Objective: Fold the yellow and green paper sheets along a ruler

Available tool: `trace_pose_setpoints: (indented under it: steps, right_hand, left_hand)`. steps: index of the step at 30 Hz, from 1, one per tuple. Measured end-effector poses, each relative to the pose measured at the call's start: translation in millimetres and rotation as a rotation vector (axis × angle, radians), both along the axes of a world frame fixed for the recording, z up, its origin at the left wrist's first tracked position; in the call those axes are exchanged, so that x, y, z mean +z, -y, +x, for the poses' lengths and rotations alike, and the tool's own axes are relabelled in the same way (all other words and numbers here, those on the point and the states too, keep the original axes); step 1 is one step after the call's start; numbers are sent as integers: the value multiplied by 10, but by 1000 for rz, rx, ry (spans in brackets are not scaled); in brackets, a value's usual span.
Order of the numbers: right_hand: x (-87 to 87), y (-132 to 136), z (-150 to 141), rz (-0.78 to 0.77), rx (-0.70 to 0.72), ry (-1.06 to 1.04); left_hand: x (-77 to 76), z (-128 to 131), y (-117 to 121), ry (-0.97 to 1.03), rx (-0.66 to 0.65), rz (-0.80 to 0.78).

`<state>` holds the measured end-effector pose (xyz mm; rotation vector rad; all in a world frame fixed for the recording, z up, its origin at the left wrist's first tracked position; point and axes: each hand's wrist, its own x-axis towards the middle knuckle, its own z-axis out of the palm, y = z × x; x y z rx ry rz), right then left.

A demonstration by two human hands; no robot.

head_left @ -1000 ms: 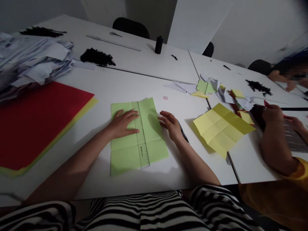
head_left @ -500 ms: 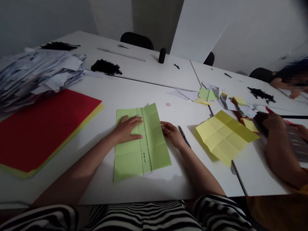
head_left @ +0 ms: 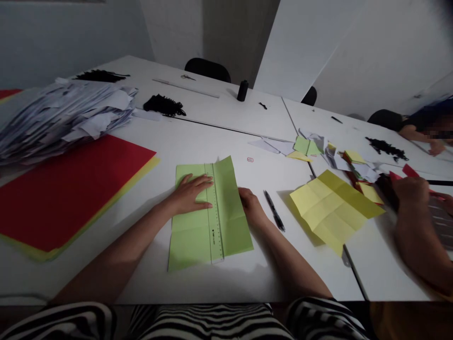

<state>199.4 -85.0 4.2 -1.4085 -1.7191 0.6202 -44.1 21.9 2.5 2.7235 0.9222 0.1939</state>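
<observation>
A creased sheet of green paper [head_left: 191, 241] lies on the table, its right flap [head_left: 231, 222] tilted up. Across the sheet, beside the fold, runs a clear ruler [head_left: 214, 222]. My left hand [head_left: 191, 194] presses flat on the paper and the ruler, fingers spread. At the flap's right edge is my right hand [head_left: 252, 208]; its fingers go behind the paper and are hidden. A black pen [head_left: 273, 210] lies just right of that hand.
To the left are red sheets [head_left: 88, 189] over yellow ones, and a heap of white paper [head_left: 71, 118]. On the right lie a creased yellow sheet [head_left: 332, 203] and paper scraps [head_left: 332, 151]. A co-worker's arm [head_left: 414, 226] reaches in there. A black bottle-shaped object [head_left: 242, 90] stands farther back.
My right hand's fingers have slipped farther behind the green flap. My left hand stays on the ruler. The view has shifted slightly, and the co-worker's hand has moved with red paper.
</observation>
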Motion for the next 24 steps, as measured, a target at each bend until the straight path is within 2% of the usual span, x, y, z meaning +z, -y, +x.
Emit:
trace_pose_setpoints:
  steps: [8, 24]
  right_hand:
    - [-105, -9, -11, 42, 29, 165]
    - [-154, 3, 18, 54, 27, 220]
  left_hand:
    - [-16, -1, -8, 10, -8, 6]
    - [3, 56, 0, -6, -9, 2]
